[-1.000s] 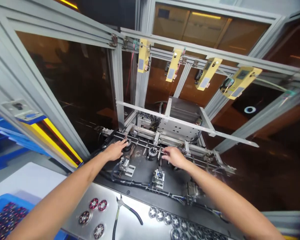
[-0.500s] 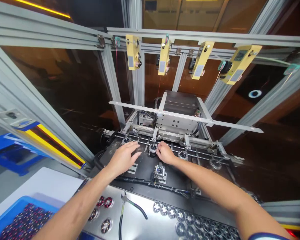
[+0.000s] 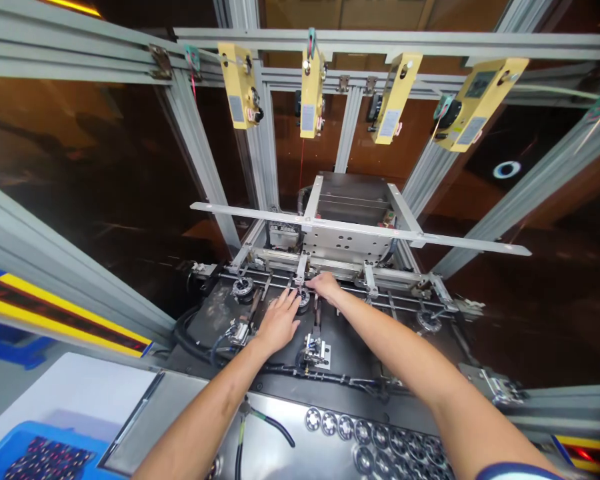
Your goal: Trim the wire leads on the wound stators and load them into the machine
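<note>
Both my hands reach into a machine bay over a black fixture plate (image 3: 215, 313). My left hand (image 3: 279, 322) lies flat with its fingers stretched out, the tips touching the middle round metal part (image 3: 304, 298) on the rail. From the right, my right hand (image 3: 325, 285) meets the same part with curled fingers, which look pinched on its far edge. A second round part (image 3: 243, 288) sits in the left fixture and a third (image 3: 427, 320) in the right one, both untouched.
Small clamps (image 3: 316, 348) and cables lie on the plate below my hands. A steel shelf (image 3: 280, 460) in front carries black-handled pliers (image 3: 263, 419) and a row of round parts (image 3: 363, 433). A blue bin (image 3: 35, 459) is at lower left. Yellow units (image 3: 307, 93) hang overhead.
My left hand has moved right from the left fixture to the middle part. The right hand has come left to the same part. The view has shifted down and closer.
</note>
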`<state>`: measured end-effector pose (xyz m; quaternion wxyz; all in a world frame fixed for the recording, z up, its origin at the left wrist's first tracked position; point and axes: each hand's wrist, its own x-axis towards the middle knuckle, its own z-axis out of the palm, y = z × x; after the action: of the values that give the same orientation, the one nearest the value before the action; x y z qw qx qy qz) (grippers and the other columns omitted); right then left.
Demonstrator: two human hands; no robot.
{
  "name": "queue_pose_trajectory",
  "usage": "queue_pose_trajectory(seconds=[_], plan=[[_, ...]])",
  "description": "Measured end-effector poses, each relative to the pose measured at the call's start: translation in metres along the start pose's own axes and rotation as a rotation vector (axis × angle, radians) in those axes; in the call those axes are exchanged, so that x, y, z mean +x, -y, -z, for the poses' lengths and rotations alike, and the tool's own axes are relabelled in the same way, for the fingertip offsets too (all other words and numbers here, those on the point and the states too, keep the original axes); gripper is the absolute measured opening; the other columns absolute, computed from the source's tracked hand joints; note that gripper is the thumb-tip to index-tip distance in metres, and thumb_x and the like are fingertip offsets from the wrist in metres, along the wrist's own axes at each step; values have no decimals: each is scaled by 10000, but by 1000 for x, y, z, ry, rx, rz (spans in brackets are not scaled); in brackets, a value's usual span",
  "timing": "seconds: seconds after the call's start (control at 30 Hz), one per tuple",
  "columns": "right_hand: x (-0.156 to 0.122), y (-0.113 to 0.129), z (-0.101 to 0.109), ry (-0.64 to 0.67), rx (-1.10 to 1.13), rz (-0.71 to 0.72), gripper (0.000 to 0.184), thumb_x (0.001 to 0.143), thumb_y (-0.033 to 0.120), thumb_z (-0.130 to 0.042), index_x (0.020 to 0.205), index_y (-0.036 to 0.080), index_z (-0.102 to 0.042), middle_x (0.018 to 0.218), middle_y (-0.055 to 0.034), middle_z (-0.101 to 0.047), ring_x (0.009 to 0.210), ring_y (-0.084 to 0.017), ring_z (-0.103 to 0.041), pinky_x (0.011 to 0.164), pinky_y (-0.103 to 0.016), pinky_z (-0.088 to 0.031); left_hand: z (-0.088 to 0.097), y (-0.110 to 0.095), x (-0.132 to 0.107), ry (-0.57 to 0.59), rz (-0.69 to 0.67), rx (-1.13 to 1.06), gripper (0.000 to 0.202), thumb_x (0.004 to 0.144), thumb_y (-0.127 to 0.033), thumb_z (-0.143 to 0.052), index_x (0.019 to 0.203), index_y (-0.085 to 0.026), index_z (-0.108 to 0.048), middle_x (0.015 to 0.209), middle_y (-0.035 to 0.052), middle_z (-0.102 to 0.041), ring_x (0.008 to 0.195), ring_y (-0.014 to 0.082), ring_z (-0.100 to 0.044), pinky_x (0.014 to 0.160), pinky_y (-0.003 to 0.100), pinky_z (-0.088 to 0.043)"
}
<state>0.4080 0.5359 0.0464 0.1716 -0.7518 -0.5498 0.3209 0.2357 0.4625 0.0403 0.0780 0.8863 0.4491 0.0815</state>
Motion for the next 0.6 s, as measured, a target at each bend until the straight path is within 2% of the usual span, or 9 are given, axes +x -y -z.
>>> queue_pose_trajectory(seconds=[0.13,0.27,0.4,0.5,0.6], plan=[[-3,-5,-6,167,86,0,258,954,345,-631,1109,139,-632,1075,-55,-667,905,-180,-668,779,-358,-594,-2,2,5,44,-17,31,527,913,-185,-609,1421,-146,-472,1563,156,-420,1459,331,-351,1138,561,-372],[0,-7,-8,199,102,12,257,962,352,-619,1102,136,-630,1042,-49,-669,861,-166,-668,740,-333,-595,-1,3,7,79,-46,63,574,900,-144,-597,1449,-120,-434,1585,171,-384,1475,328,-319,1161,553,-328],[-9,4,-2,186,70,87,268,960,360,-620,1105,135,-630,1053,-51,-668,879,-175,-668,756,-347,-594,3,0,9,118,-54,108,587,886,-159,-630,1442,-127,-443,1575,171,-398,1465,324,-340,1161,549,-325],[-32,8,21,130,48,198,257,957,365,-623,1092,146,-639,1081,-57,-667,937,-192,-662,821,-382,-581,9,-3,10,147,-53,143,583,881,-206,-661,1428,-156,-465,1572,157,-402,1460,331,-345,1156,567,-326],[-65,-15,70,69,41,347,249,947,370,-637,1057,147,-652,1052,-50,-680,940,-186,-662,855,-393,-567,13,-3,12,174,-51,154,584,882,-244,-670,1426,-173,-469,1583,149,-382,1469,344,-320,1158,590,-310]])
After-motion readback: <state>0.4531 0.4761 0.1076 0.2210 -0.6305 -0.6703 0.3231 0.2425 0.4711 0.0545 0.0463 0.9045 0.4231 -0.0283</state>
